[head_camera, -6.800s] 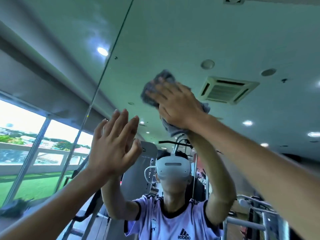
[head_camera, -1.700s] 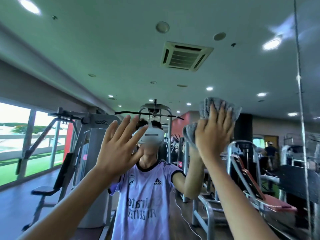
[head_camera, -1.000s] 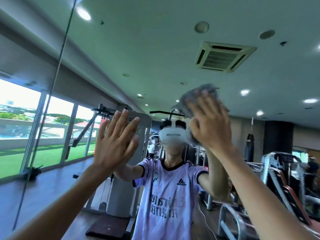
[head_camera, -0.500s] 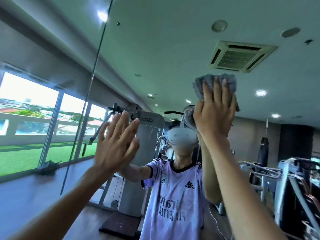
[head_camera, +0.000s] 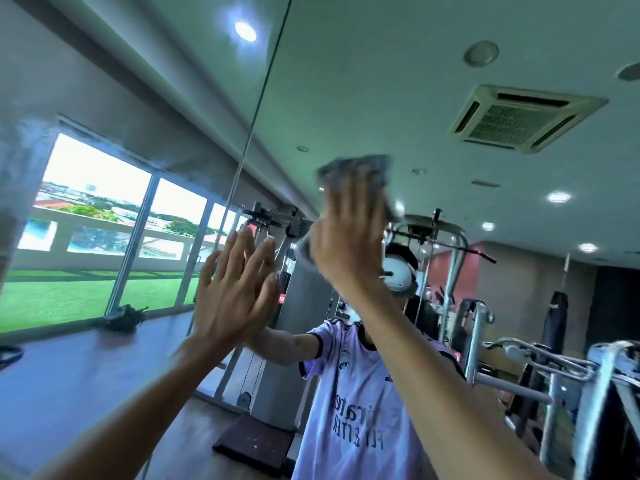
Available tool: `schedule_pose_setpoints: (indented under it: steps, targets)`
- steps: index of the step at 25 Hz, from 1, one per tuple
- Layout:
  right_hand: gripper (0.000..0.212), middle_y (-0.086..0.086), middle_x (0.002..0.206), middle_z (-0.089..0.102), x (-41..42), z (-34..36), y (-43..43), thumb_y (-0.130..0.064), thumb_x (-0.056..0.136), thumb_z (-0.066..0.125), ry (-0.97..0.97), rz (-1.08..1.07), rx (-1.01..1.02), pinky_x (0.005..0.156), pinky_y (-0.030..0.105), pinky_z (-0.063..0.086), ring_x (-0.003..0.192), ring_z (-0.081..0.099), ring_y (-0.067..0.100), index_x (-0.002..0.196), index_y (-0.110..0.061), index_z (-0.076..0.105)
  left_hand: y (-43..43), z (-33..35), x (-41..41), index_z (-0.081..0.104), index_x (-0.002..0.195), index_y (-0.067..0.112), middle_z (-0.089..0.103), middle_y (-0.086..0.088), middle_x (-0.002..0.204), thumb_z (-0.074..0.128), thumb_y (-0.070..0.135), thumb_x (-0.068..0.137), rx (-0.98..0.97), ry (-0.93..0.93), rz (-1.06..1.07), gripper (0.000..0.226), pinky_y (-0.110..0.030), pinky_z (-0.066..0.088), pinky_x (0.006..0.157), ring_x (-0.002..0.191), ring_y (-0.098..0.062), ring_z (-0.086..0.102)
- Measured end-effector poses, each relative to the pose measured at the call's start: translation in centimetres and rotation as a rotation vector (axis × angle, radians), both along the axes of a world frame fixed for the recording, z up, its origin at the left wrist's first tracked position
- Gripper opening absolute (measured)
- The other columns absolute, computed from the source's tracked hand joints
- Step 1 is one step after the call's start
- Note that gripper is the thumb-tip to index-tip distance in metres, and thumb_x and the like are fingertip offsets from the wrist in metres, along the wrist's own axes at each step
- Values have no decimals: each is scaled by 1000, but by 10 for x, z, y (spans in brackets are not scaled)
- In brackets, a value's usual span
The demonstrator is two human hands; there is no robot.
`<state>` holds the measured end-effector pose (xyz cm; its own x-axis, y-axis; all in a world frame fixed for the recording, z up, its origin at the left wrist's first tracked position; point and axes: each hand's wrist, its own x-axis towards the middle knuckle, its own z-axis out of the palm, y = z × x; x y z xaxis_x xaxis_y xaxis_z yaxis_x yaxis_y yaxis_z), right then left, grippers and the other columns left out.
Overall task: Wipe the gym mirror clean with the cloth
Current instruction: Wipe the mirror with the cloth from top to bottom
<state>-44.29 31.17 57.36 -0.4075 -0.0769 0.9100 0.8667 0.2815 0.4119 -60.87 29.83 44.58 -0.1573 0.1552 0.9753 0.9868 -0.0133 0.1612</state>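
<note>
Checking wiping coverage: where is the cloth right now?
In the head view, the grey cloth is pressed to the mirror under the right hand, right of the seam.

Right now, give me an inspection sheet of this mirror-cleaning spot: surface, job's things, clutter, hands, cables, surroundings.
Surface: the mirror fills the view; a vertical seam between panels runs left of centre; no streaks can be told through the blur.
Job's things: grey cloth, motion-blurred, pressed to the glass under the right hand.
Clutter: nothing seen on the glass.
Hands: right hand flat over the cloth, fingers up; left hand open, palm laid flat against the mirror, holding nothing.
Cables: thin machine cables on the reflected weight machine; nothing loose near the hands.
Surroundings: all in reflection: window with grass outside, ceiling vent, punching bag.
</note>
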Motion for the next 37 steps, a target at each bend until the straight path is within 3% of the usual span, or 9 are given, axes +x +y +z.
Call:
schedule_pose_setpoints:
  steps: [3, 8, 13, 16, 19, 24, 29, 34, 37]
  targets:
    - [59, 4, 155, 39, -13, 2, 1, -34, 91, 34, -645, -12, -7, 119, 48, 18, 145, 33, 24, 148, -25, 43, -3, -9, -16, 36, 153, 20, 22, -11, 164, 28, 48, 99, 3, -21, 0, 61, -45, 22, 116, 152, -25, 18]
    - [59, 10, 154, 41, -50, 30, 2, -35, 92, 34, 14, 44, -14, 120, 52, 17, 145, 32, 28, 147, -18, 44, -4, -19, -29, 28, 156, 21, 15, -6, 166, 27, 48, 100, -27, 15, 43, 62, -45, 15, 120, 153, -20, 14]
    - [58, 3, 151, 46, -74, -9, 3, -37, 89, 33, -730, -1, -9, 116, 51, 28, 141, 40, 23, 143, -25, 51, -4, -41, -20, 36, 151, 10, 29, -16, 160, 30, 33, 98, 32, -22, 43, 59, -47, 22, 115, 149, -25, 24]
    - [67, 5, 155, 40, -71, 39, 1, -38, 89, 17, -418, 21, -27, 119, 49, 21, 145, 33, 24, 148, -22, 44, -3, -60, -18, 28, 156, 12, 19, -15, 164, 26, 33, 101, -1, 8, 69, 58, -49, 22, 116, 153, -24, 16]
    - [61, 11, 159, 32, -87, 0, -3, -32, 94, 33, -198, -11, -59, 121, 50, 17, 148, 25, 30, 152, -15, 35, -4, -61, -16, 27, 156, 13, 18, -14, 164, 25, 32, 101, -25, -40, 79, 58, -48, 23, 116, 152, -24, 16]
    - [52, 0, 151, 47, -42, -4, 2, -35, 89, 45, -950, 5, -29, 115, 48, 25, 141, 40, 23, 140, -29, 54, -4, -78, 4, 23, 156, 10, 21, -13, 163, 23, 35, 102, -54, -129, 57, 60, -48, 17, 117, 151, -28, 15]
    - [60, 9, 155, 39, 3, 29, 5, -37, 93, 29, -190, 23, -22, 119, 50, 20, 145, 33, 28, 150, -19, 41, -5, -66, 42, 13, 158, 5, 6, -16, 165, 17, 42, 100, -98, -257, 6, 68, -44, 4, 122, 154, -22, -1]
    - [60, 7, 148, 49, 44, -12, 2, -37, 86, 35, -796, -1, 8, 114, 51, 30, 137, 45, 27, 142, -24, 52, -11, -54, 82, 10, 157, 2, 3, -20, 165, 11, 47, 94, -119, -365, -92, 78, -45, 0, 122, 153, -26, -5]
    - [58, 8, 151, 46, 95, 30, 4, -33, 89, 39, -374, 10, 5, 116, 50, 25, 141, 40, 28, 146, -21, 48, -13, -51, 95, 6, 158, 5, -2, -18, 165, 10, 50, 93, -142, -349, -102, 79, -45, -3, 122, 153, -25, -9]
